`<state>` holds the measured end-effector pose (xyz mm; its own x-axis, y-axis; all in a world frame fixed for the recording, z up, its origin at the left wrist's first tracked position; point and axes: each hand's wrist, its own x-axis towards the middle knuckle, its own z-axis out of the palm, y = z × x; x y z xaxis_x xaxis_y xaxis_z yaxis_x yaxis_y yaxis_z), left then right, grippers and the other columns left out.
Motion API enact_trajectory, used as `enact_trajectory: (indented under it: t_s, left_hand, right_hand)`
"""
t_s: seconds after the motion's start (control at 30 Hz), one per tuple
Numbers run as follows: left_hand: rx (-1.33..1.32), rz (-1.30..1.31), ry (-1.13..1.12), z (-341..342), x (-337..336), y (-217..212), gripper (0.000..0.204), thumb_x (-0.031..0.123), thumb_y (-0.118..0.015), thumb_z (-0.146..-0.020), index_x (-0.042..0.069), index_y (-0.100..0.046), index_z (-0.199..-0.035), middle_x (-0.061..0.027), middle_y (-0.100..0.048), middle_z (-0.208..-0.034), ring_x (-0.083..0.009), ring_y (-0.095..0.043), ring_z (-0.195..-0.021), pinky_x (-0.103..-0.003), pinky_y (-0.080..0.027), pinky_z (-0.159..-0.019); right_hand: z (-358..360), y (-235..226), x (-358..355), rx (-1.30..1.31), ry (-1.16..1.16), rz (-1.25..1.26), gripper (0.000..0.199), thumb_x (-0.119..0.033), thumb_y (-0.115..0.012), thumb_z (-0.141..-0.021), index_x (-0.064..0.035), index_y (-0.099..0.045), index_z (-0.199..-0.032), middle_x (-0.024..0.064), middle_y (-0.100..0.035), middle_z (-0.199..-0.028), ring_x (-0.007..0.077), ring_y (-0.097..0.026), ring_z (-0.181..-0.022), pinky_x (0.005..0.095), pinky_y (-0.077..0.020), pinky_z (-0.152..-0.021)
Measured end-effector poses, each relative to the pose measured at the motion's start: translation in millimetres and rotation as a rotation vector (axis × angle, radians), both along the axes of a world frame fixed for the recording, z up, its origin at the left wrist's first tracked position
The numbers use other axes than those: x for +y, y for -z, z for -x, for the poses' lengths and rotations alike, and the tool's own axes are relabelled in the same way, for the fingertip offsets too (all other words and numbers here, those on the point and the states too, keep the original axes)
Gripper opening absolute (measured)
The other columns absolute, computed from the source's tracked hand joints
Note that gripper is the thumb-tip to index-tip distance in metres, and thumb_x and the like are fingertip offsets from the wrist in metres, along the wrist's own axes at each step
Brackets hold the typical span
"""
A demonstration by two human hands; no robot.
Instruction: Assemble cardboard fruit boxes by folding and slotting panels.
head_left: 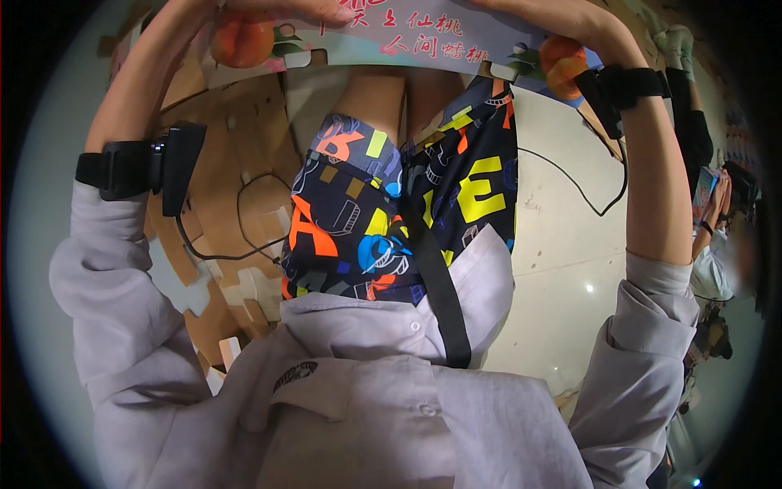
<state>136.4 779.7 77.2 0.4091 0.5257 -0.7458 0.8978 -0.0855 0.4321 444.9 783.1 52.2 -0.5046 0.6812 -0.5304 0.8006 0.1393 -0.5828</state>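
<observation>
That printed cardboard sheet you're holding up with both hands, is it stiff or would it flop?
Probably fairly stiff: the printed sheet spans between the left hand and right hand without sagging much. Likely light, since it is thin and flat. Its cut tabs look easy to crease.

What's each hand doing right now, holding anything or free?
Left hand: on the top edge of the printed cardboard panel; the grip cannot be told, the fingers are cut off by the frame.
Right hand: same panel, top edge, grip likewise cut off.
</observation>
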Motion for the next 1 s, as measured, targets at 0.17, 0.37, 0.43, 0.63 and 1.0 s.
enact_trajectory:
  t_s: [0.17,0.37,0.43,0.63,1.0]
  left_hand:
    - [0.015,-0.038,0.021,7,3,4,0.055,0.057,-0.076,-0.081,0.003,-0.070,-0.082,0.0059,-0.046,-0.062,-0.0087,-0.040,-0.057,-0.029,-0.030,-0.050]
    - [0.019,-0.045,-0.024,16,23,12,0.054,0.059,-0.075,-0.081,0.005,-0.070,-0.084,0.0046,-0.049,-0.068,-0.0098,-0.042,-0.062,-0.030,-0.032,-0.053]
    - [0.080,-0.044,-0.014,21,34,11,0.055,0.060,-0.074,-0.081,0.005,-0.070,-0.085,0.0042,-0.051,-0.069,-0.0098,-0.043,-0.063,-0.030,-0.033,-0.054]
    - [0.013,-0.077,0.006,24,59,6,0.068,0.063,-0.074,-0.080,0.000,-0.073,-0.108,-0.0045,-0.067,-0.099,-0.0166,-0.059,-0.092,-0.035,-0.047,-0.078]
    - [0.101,-0.128,0.039,26,96,5,0.061,0.060,-0.073,-0.081,0.002,-0.073,-0.102,-0.0039,-0.067,-0.093,-0.0164,-0.059,-0.086,-0.036,-0.047,-0.072]
  right_hand:
    - [13,-7,8,-0.076,-0.036,-0.052,0.102,-0.083,-0.051,-0.080,0.0069,-0.057,-0.129,0.0270,-0.061,-0.122,0.0371,-0.058,-0.117,0.0426,-0.0488,-0.093]
    - [20,-17,27,-0.147,-0.056,-0.086,0.104,-0.085,-0.049,-0.079,0.0061,-0.061,-0.126,0.0266,-0.063,-0.122,0.0379,-0.059,-0.117,0.0428,-0.0497,-0.093]
    - [24,-19,33,-0.169,-0.062,-0.105,0.104,-0.086,-0.048,-0.079,0.0059,-0.063,-0.125,0.0264,-0.063,-0.122,0.0382,-0.060,-0.117,0.0429,-0.0501,-0.093]
    - [31,-29,50,-0.209,-0.023,-0.250,0.098,-0.085,-0.049,-0.080,0.0052,-0.072,-0.111,0.0261,-0.069,-0.107,0.0385,-0.067,-0.104,0.0435,-0.0529,-0.082]
    - [22,-22,77,0.120,-0.224,-0.370,0.096,-0.084,-0.049,-0.080,0.0080,-0.072,-0.098,0.0216,-0.066,-0.077,0.0312,-0.070,-0.075,0.0414,-0.0563,-0.062]
